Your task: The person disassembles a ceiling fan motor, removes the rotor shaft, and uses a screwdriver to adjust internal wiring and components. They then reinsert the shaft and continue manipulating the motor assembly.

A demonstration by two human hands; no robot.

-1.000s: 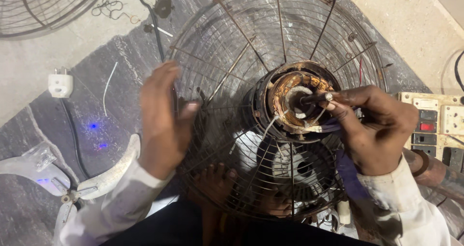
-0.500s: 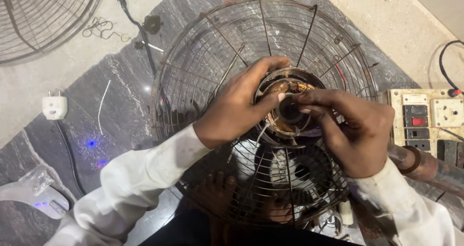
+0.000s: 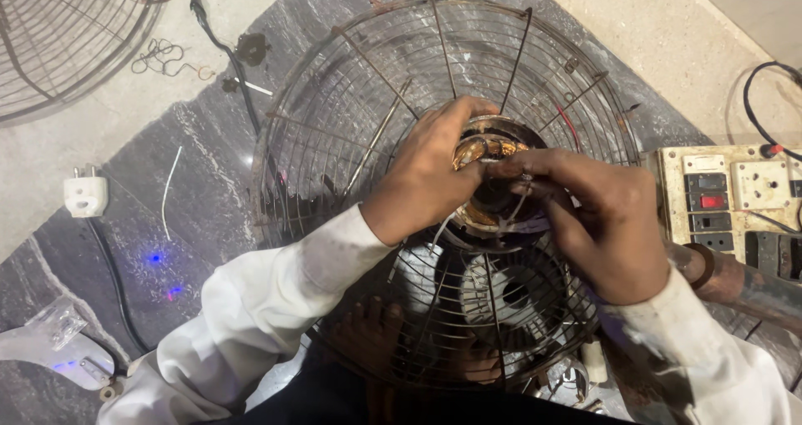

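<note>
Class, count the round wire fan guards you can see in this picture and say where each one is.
2. One wire guard lies in the middle beneath both hands, around the fan motor; a second guard sits at the top left corner, cut off by the frame.

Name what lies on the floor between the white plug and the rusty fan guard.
In the head view, a short pale wire lies on the dark stone floor between the white plug and the fan guard.

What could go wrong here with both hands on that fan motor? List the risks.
1. The left hand and right hand work on the copper windings; thin wires could snap or get nicked.
2. Rusty wire guard ribs sit close to both wrists and could scratch.
3. A switchboard lies nearby; the motor may be live.
</note>
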